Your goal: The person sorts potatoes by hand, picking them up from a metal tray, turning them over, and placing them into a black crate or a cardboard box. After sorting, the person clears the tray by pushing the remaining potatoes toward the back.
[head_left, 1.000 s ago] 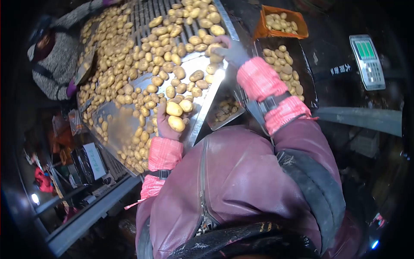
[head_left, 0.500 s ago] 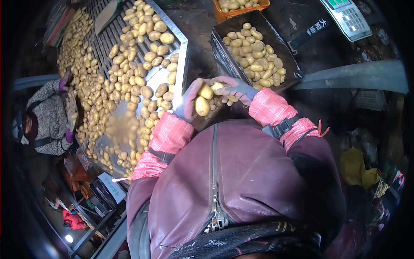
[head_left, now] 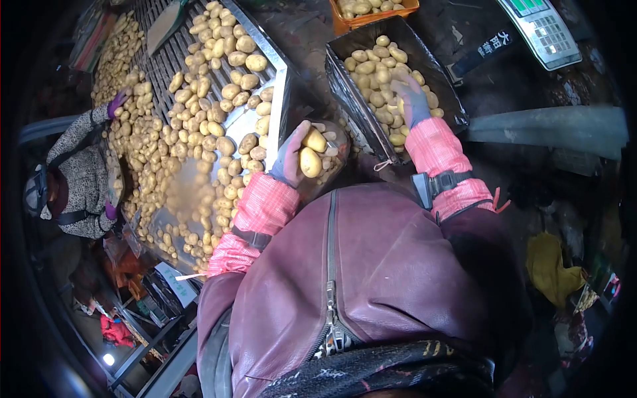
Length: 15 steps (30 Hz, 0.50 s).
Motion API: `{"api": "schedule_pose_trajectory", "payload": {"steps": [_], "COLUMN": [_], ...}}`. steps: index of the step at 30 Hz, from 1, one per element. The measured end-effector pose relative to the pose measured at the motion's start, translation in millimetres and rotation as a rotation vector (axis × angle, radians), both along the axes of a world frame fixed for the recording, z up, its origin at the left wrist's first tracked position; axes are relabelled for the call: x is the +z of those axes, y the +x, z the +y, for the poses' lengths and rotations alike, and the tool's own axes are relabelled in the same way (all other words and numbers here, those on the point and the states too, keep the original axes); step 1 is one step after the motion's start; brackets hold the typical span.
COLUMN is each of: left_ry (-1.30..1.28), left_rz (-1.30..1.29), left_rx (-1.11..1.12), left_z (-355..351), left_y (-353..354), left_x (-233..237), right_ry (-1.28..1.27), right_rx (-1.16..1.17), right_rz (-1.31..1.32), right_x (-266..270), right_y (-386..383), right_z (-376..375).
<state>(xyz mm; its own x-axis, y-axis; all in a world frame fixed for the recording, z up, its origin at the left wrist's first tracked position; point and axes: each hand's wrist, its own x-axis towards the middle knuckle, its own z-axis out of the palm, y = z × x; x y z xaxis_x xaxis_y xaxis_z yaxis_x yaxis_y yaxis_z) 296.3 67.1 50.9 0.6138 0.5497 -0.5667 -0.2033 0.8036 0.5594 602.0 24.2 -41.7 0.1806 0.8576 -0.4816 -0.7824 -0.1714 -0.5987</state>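
Observation:
My left hand, in a thin grey-purple glove, is cupped around two potatoes in front of my jacket, left of the middle. My right hand, gloved the same way, is inside the black-lined box, just over the potatoes heaped there. Its fingers curve down, and a bit of yellow potato shows beside the palm; the rest of that grasp is hidden. Below the left hand's potatoes, more potatoes lie in a dim container.
A metal-edged sorting table with slats bears many potatoes on the left. Across it, another person reaches onto the potatoes. An orange crate stands behind the box. A scale and a grey pipe lie at right.
My right hand has moved from beside the left hand, up and right into the box. My left hand stays put with its potatoes. The other person's arm has stretched further over the table.

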Motion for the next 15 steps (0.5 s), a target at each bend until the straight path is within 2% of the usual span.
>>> {"api": "schedule_pose_trajectory", "payload": {"steps": [1,4,6,8,10,11,14,15], "left_ry": [0.023,0.028,0.295,0.389,0.307,0.23,0.288,0.201], "left_rz": [0.016,0.111,0.169,0.218,0.262,0.247,0.179,0.143], "left_rx": [0.004,0.032,-0.076,-0.169,-0.244,-0.283,-0.37,-0.384], "left_z": [2.0,0.3,7.6,10.2,7.4,3.7,4.9,3.3], "left_y": [-1.3,6.9,-0.4,4.3,17.9,24.6,22.0,20.3], "left_x": [-4.7,22.1,-6.7,-12.1,-4.5,18.0,-7.4,-5.9], "right_ry": [-0.14,-0.037,0.07,0.112,0.126,0.098,0.045,0.031], "right_rx": [-0.089,0.414,0.626,0.692,0.704,0.7,0.713,0.721], "right_rz": [-0.118,-0.288,-0.306,-0.253,-0.213,-0.201,-0.164,-0.152], "right_x": [21.6,43.7,77.8,80.0,82.3,80.8,60.6,52.5], "right_y": [-9.7,-29.3,-52.5,-69.6,-80.0,-81.6,-77.7,-74.2], "right_z": [0.7,-17.3,-27.5,-28.5,-30.1,-32.6,-42.2,-44.7]}}
